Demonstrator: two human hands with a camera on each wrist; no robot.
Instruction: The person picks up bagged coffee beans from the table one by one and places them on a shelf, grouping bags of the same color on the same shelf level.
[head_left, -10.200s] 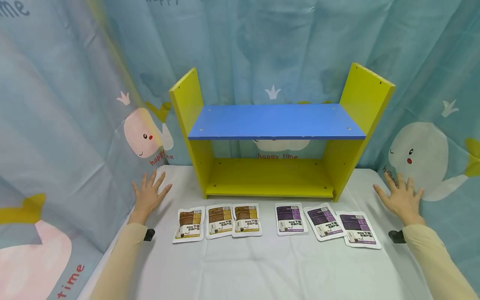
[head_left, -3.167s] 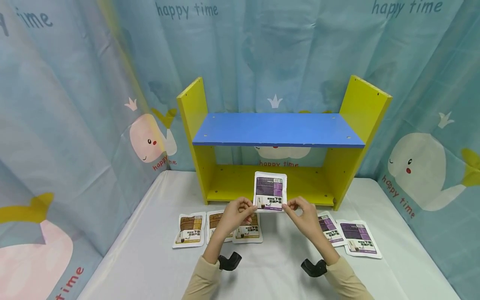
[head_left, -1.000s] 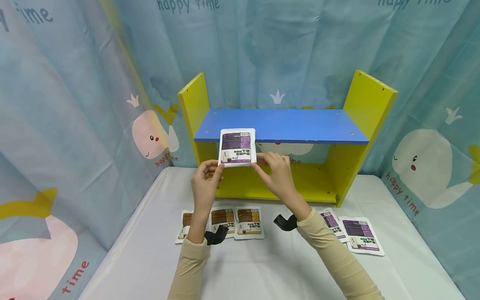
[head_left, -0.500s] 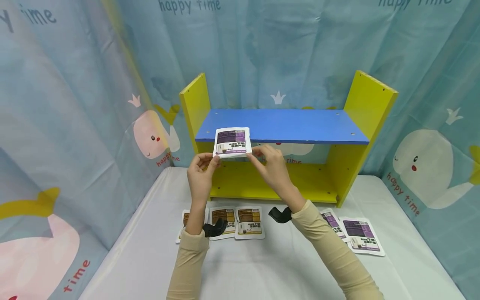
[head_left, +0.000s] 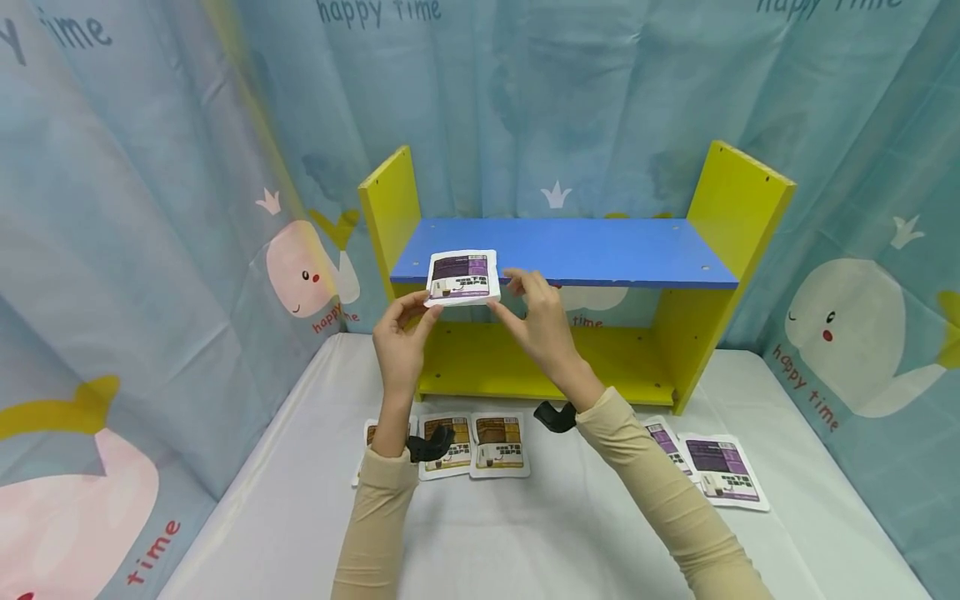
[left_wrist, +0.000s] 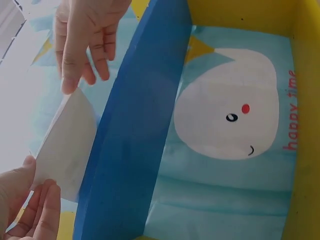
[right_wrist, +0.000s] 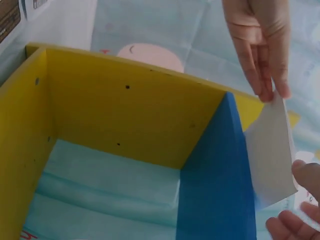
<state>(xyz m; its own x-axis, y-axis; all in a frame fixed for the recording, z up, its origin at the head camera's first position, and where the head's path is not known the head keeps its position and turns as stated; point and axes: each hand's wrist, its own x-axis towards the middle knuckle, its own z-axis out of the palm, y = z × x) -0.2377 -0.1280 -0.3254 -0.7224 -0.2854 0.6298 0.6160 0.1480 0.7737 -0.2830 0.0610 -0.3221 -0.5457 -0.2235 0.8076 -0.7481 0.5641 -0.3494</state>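
Note:
A white pouch with a purple label [head_left: 461, 277] is held face up over the left front edge of the blue shelf [head_left: 592, 250]. My left hand [head_left: 401, 337] pinches its near left corner between thumb and fingers, which the right wrist view shows from below along with the pouch's plain underside [right_wrist: 272, 155]. At the near right corner, the thumb of my right hand [head_left: 543, 329] touches the pouch edge. The other fingers of that hand stand apart from the pouch, as seen in the left wrist view, where the right hand [left_wrist: 90, 40] is at the top.
Brown-labelled pouches [head_left: 499, 446] lie on the white table [head_left: 525, 533] before the unit, one partly behind the left forearm. Two purple-labelled pouches [head_left: 723, 471] overlap at right. Yellow side panels [head_left: 738, 200] rise above the shelf; a yellow bottom board [head_left: 555, 362] lies below. A patterned curtain hangs behind.
Earlier, both hands lifted the purple-labelled pouch from the table and carried it up and left. Over the last half second it rose slightly and tilted flatter, and the right fingers spread away from it.

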